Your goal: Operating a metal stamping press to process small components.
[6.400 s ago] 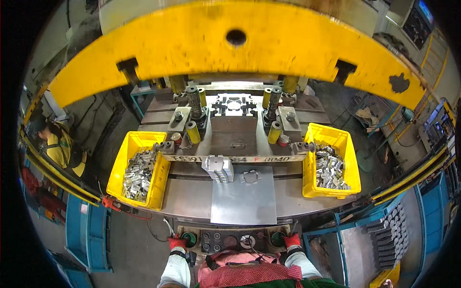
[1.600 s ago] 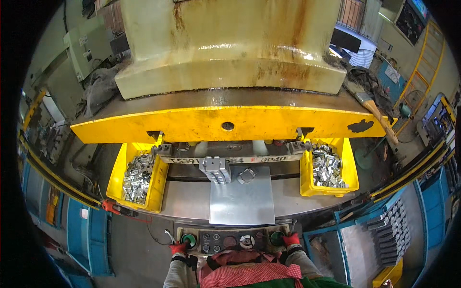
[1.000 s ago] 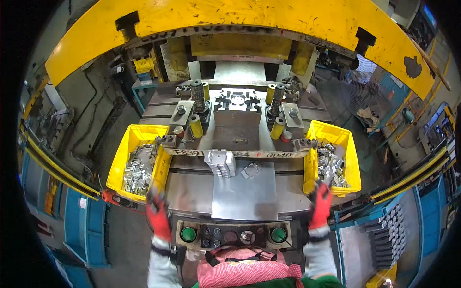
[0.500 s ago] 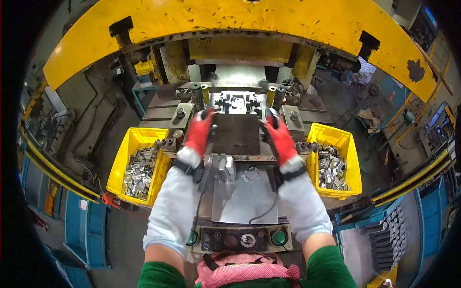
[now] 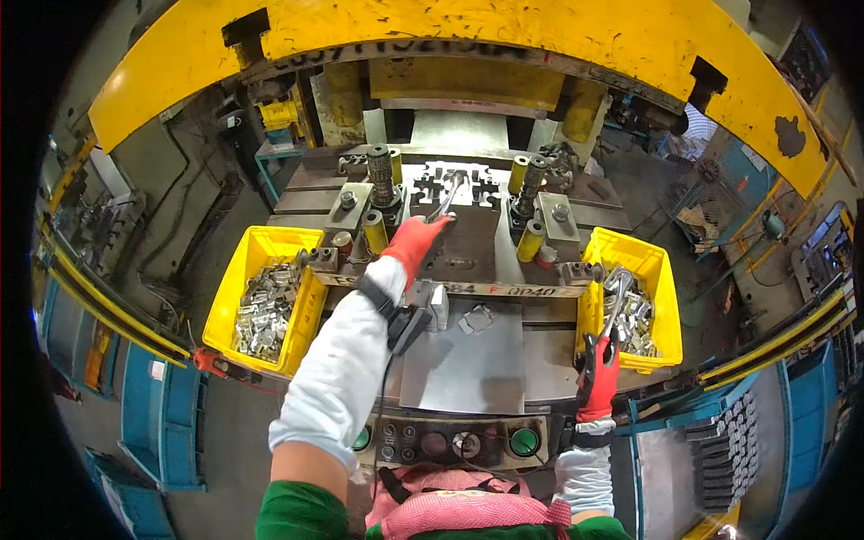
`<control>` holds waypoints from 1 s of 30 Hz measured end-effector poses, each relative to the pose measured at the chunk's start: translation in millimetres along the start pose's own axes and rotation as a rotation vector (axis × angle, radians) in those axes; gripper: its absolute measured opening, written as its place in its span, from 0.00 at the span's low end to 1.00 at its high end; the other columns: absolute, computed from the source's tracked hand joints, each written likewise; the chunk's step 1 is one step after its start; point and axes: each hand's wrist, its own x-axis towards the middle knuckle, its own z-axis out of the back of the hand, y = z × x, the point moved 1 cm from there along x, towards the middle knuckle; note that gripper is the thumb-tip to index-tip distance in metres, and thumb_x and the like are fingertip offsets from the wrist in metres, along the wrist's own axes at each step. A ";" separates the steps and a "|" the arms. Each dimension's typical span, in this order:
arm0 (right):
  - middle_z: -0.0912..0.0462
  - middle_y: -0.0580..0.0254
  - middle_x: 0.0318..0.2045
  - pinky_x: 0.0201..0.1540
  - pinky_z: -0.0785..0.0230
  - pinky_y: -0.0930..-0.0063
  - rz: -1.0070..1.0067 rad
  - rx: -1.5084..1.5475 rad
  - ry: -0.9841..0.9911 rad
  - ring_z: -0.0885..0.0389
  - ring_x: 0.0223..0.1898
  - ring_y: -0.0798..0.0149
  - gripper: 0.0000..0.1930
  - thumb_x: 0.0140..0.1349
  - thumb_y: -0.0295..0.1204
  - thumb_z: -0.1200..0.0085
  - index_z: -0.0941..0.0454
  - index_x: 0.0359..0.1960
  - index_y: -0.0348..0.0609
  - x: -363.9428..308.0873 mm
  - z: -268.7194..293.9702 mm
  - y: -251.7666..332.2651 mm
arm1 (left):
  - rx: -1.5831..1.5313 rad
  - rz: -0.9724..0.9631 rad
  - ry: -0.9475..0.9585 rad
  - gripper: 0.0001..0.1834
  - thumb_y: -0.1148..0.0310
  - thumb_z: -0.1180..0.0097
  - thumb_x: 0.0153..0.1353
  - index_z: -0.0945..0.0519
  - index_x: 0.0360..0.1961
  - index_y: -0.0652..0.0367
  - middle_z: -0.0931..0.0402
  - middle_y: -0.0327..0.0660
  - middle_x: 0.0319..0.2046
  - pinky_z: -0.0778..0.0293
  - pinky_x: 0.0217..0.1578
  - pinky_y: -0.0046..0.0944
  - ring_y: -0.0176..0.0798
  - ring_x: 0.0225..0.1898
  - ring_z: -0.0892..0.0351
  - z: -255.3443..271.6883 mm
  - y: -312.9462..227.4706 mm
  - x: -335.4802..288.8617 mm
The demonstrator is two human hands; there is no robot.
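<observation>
My left hand (image 5: 418,241), in a red glove, is closed on a pair of metal tongs (image 5: 442,211) that reaches over the front of the press die (image 5: 490,191). The tips lie over the middle of the die's bright, cut-out plate; whether they grip a part I cannot make out. Farther right and nearer me, my right hand (image 5: 598,378), in a red and black glove, is closed round a second pair of metal tongs (image 5: 616,310). Its tips are over the right yellow bin (image 5: 668,310), which holds many small bent metal parts (image 5: 637,324).
Guide posts (image 5: 380,175) flank the die, under the yellow press ram (image 5: 468,27). A left yellow bin (image 5: 220,306) holds similar parts. Flat blanks (image 5: 438,306) stand stacked by a loose blank (image 5: 477,318) on a metal sheet (image 5: 459,369). A control panel (image 5: 414,441) with green buttons lies nearest me.
My right hand has moved from the die's right side back to the right bin. My left hand has shifted right, bringing its tongs over the die's middle.
</observation>
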 end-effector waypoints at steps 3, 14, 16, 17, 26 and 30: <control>0.31 0.70 0.21 0.15 0.45 0.85 0.008 -0.021 0.001 0.40 0.15 0.80 0.21 0.59 0.38 0.56 0.40 0.53 0.44 -14.8 11.5 6.1 | 0.014 0.001 -0.181 0.14 0.59 0.46 0.51 0.23 0.29 0.61 0.28 0.34 0.20 0.39 0.19 0.31 0.27 0.19 0.32 9.4 46.0 37.4; 0.27 0.56 0.35 0.39 0.38 0.77 0.091 -0.522 -0.129 0.31 0.34 0.68 0.22 0.58 0.31 0.55 0.40 0.53 0.36 -13.9 130.0 -43.7 | -0.447 0.061 -0.711 0.12 0.59 0.53 0.56 0.30 0.38 0.53 0.29 0.37 0.18 0.37 0.11 0.28 0.29 0.13 0.34 139.4 166.4 -196.2; 0.27 0.55 0.35 0.38 0.38 0.77 -0.023 -0.615 -0.118 0.31 0.34 0.69 0.22 0.56 0.28 0.53 0.40 0.53 0.35 -12.6 131.9 -50.3 | -0.131 0.302 -0.861 0.19 0.49 0.51 0.52 0.30 0.30 0.56 0.31 0.38 0.15 0.41 0.08 0.33 0.34 0.10 0.35 160.8 194.4 -231.6; 0.27 0.55 0.35 0.38 0.38 0.76 -0.062 -0.625 -0.110 0.31 0.34 0.69 0.23 0.55 0.27 0.52 0.39 0.52 0.35 -18.1 121.6 -40.1 | -0.163 0.398 -0.771 0.21 0.48 0.53 0.52 0.29 0.29 0.57 0.32 0.38 0.15 0.42 0.08 0.33 0.34 0.10 0.36 175.6 217.9 -251.2; 0.24 0.53 0.35 0.41 0.36 0.72 -0.047 -0.495 0.788 0.25 0.36 0.61 0.26 0.49 0.32 0.48 0.37 0.52 0.42 -20.8 -27.0 -32.4 | -0.411 -0.012 -0.613 0.24 0.53 0.52 0.53 0.32 0.44 0.60 0.34 0.35 0.17 0.41 0.11 0.25 0.24 0.11 0.42 122.4 217.7 -279.8; 0.25 0.49 0.32 0.38 0.35 0.70 0.159 -0.735 0.911 0.26 0.35 0.54 0.25 0.49 0.38 0.50 0.36 0.49 0.42 32.1 -48.1 -74.7 | -0.387 0.036 -0.526 0.19 0.55 0.54 0.56 0.31 0.42 0.58 0.34 0.35 0.17 0.40 0.11 0.25 0.24 0.10 0.41 100.4 197.6 -260.0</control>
